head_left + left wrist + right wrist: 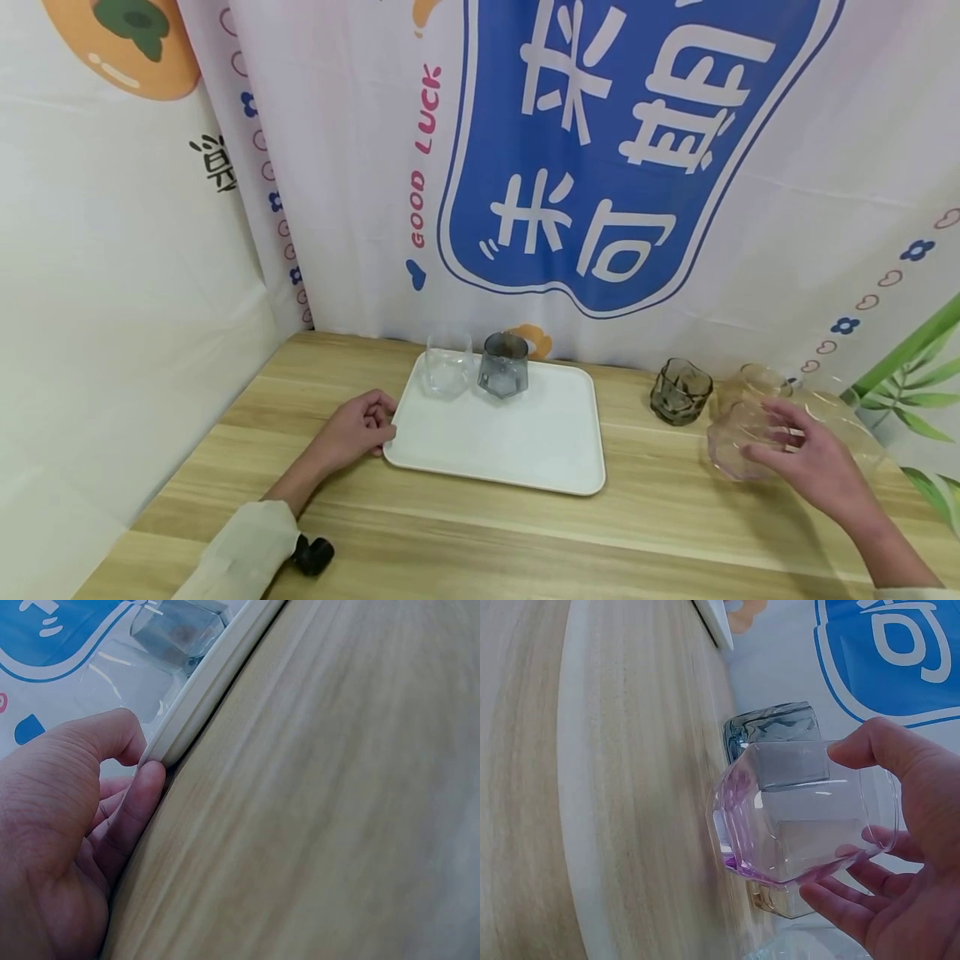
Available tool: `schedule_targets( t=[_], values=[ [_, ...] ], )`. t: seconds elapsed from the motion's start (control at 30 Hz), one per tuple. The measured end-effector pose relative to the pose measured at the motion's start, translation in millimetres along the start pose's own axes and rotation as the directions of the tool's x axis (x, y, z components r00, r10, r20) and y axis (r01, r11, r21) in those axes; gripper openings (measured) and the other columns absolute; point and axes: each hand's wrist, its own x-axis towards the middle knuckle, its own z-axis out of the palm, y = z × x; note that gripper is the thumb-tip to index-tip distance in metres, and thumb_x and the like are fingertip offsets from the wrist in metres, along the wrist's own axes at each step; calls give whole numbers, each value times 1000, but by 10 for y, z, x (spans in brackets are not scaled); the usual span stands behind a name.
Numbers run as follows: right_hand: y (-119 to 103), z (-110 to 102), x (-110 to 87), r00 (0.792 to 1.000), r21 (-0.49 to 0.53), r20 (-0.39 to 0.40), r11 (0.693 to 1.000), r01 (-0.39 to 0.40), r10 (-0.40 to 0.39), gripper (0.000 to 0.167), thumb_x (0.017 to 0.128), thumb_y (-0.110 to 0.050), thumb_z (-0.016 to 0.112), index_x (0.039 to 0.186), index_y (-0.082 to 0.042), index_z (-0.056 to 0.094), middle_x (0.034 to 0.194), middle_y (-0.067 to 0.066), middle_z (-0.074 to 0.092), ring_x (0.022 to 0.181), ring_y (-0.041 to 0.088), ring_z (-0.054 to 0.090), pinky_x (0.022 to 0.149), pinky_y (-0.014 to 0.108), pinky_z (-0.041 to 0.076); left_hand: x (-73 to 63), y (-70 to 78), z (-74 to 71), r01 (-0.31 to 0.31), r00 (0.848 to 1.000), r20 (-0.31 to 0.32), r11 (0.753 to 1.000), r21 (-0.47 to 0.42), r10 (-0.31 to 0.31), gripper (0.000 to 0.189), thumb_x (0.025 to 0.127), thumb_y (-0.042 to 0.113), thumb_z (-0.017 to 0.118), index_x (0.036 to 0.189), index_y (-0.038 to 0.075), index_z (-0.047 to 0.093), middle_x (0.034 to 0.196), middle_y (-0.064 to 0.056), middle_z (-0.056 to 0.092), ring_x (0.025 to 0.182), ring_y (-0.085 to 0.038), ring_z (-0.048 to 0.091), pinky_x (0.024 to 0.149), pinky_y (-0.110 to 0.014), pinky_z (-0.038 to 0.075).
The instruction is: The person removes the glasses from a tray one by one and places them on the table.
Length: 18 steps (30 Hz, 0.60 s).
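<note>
My right hand (813,467) grips a clear, pink-tinted drinking glass (742,825) by its upper part, thumb on one side and fingers on the other. Whether its base touches the table I cannot tell. My left hand (356,429) pinches the left rim of a white tray (510,450) between thumb and fingers. A colourless glass (448,375) and a grey glass (504,367) stand side by side at the tray's back left.
Beyond the held glass stand a dark smoky glass (680,392) and an amber glass (761,382). More clear glass (810,945) shows beside them, partly hidden by my right hand. A printed curtain (360,208) hangs behind the wooden table (480,533).
</note>
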Motion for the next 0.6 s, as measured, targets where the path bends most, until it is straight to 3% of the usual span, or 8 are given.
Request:
schedule_targets(
  t=[0.23, 0.33, 0.43, 0.5, 0.6],
  values=[
    [3, -48, -4, 999, -9, 43, 1000, -11, 11, 78, 86, -18, 85, 146, 8, 43, 131, 39, 54, 94, -14, 52, 69, 18, 54, -9, 11, -1, -2, 1000, -2, 1000, -5, 1, 28, 87, 0, 68, 113, -2, 60, 84, -10, 57, 67, -19, 58, 57, -31, 58],
    [-2, -73, 4, 998, -28, 60, 1000, -10, 12, 80, 86, -18, 85, 148, 9, 41, 133, 40, 52, 101, 13, 66, 70, 19, 55, -20, 28, -7, -9, 1000, 2, 1000, -14, 9, 29, 87, 0, 69, 115, -3, 60, 84, -9, 57, 67, -18, 58, 56, -30, 57],
    [-5, -86, 9, 997, -37, 80, 999, -2, 5, 81, 88, -17, 83, 149, 10, 38, 136, 42, 49, 111, 49, 62, 70, 18, 54, -30, 39, -9, -22, 1000, 5, 999, -26, 22, 31, 88, 1, 69, 117, -4, 59, 84, -9, 57, 67, -18, 57, 56, -30, 57],
    [-5, -86, 6, 996, -37, 88, 999, 4, -1, 80, 88, -16, 82, 149, 11, 37, 136, 42, 48, 115, 58, 55, 71, 18, 54, -30, 39, -8, -25, 1000, 7, 999, -28, 25, 32, 88, 1, 70, 117, -4, 59, 84, -9, 57, 67, -18, 57, 56, -30, 57],
    [-4, -78, -5, 996, -35, 90, 999, 15, -12, 78, 89, -13, 81, 148, 11, 36, 136, 42, 49, 115, 59, 54, 71, 16, 54, -23, 37, -7, -24, 1000, 7, 999, -23, 24, 31, 87, 0, 70, 116, -4, 59, 84, -9, 57, 67, -18, 57, 56, -30, 57]
  ],
)
